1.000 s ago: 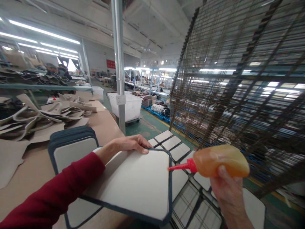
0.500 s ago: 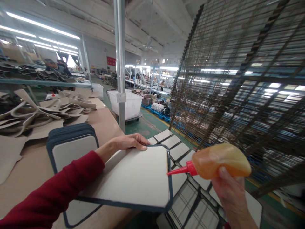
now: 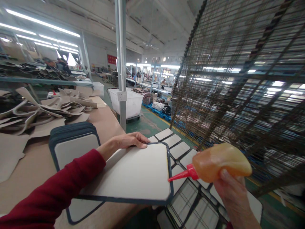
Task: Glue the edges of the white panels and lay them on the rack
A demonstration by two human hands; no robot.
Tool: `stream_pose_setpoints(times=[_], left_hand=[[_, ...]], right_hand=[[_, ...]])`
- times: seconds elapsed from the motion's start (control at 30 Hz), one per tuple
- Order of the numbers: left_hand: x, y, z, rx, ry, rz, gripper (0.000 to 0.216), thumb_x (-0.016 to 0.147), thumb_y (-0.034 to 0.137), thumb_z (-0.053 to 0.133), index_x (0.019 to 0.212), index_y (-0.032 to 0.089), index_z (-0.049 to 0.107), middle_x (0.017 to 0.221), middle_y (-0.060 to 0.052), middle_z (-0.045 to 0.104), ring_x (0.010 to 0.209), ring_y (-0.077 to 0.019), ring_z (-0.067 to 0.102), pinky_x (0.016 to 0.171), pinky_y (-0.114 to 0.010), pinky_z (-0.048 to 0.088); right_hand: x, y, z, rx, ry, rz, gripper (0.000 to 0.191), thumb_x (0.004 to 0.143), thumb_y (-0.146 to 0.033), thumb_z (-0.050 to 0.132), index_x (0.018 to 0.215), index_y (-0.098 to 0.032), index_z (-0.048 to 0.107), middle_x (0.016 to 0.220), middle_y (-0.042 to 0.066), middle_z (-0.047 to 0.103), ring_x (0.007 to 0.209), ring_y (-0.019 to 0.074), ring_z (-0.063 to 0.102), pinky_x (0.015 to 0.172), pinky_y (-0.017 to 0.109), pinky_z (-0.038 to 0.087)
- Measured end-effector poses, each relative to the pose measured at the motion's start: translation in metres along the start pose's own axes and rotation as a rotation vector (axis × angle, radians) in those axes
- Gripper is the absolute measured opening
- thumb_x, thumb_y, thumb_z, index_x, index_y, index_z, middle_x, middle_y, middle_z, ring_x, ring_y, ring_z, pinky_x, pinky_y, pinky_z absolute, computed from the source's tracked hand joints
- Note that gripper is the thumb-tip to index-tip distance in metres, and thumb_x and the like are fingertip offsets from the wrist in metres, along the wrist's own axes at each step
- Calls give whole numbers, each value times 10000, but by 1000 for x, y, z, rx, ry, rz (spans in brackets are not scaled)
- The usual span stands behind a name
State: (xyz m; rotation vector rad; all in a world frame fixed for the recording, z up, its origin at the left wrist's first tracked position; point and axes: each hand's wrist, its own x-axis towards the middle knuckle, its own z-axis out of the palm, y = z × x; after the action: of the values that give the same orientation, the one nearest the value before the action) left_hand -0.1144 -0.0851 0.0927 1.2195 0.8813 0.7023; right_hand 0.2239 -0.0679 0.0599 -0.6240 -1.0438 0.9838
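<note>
A white panel with a dark blue border point(image 3: 138, 171) is tilted in front of me, its rounded corners to the right. My left hand point(image 3: 130, 141) grips its far edge, the thumb on the white face and the fingers underneath. My right hand point(image 3: 230, 187) is wrapped round a squeeze bottle of amber glue point(image 3: 221, 162) with a red nozzle point(image 3: 182, 174). The nozzle tip meets the right side of the panel, where white face and border join. A thin yellowish line runs along that seam above the tip. At left, a stack of similar panels point(image 3: 73, 130) lies on the table.
Cut beige sheet pieces point(image 3: 51, 111) are heaped on the tan table point(image 3: 105, 116). A metal post point(image 3: 121, 63) and a white bin point(image 3: 131, 103) stand beyond it. To the right leans a tall wire rack point(image 3: 228, 73), with several white panels point(image 3: 181, 149) laid out below.
The red nozzle tip has slid down along the panel's right seam toward me, and the yellowish line above it is longer. Both hands keep their holds.
</note>
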Motion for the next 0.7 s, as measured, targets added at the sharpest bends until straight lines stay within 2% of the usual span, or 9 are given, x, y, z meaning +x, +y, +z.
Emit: stream_pose_setpoints(times=[0.2,0.33,0.47,0.6,0.7], left_hand=[[-2,-2,-3,-15,31,3,255,694,237,738,924,128,751,819,-97,744,781,-244,695,654,-281,541],[-3,-7,-9,-2,7,21,300,717,273,727,973,117,739,871,-101,745,760,-224,697,676,-267,538],[-3,-13,-15,-9,18,43,319,720,287,728,992,119,732,901,-98,745,726,-203,693,677,-261,537],[-4,-16,-16,-20,105,73,268,712,276,731,930,119,746,863,-97,747,657,-189,681,641,-258,533],[-4,-20,-16,-56,161,90,293,711,264,729,962,113,743,866,-112,745,671,-196,684,615,-248,525]], right_hand=[[-1,6,-8,-32,-30,0,618,617,-383,799,1188,-249,603,886,52,703,684,217,647,702,361,542],[-2,0,-4,-24,-56,-7,639,596,-343,819,1193,-266,602,852,21,706,680,199,649,701,318,538],[-3,-1,-3,-38,-56,-37,511,577,-333,827,1058,-275,666,820,6,700,691,192,648,712,312,546],[-5,6,-10,-109,-7,-67,372,567,-354,823,898,-242,694,755,15,679,686,208,640,692,332,554],[-8,18,-21,-184,44,-96,323,589,-338,821,853,-216,683,803,39,677,748,229,637,735,358,548]])
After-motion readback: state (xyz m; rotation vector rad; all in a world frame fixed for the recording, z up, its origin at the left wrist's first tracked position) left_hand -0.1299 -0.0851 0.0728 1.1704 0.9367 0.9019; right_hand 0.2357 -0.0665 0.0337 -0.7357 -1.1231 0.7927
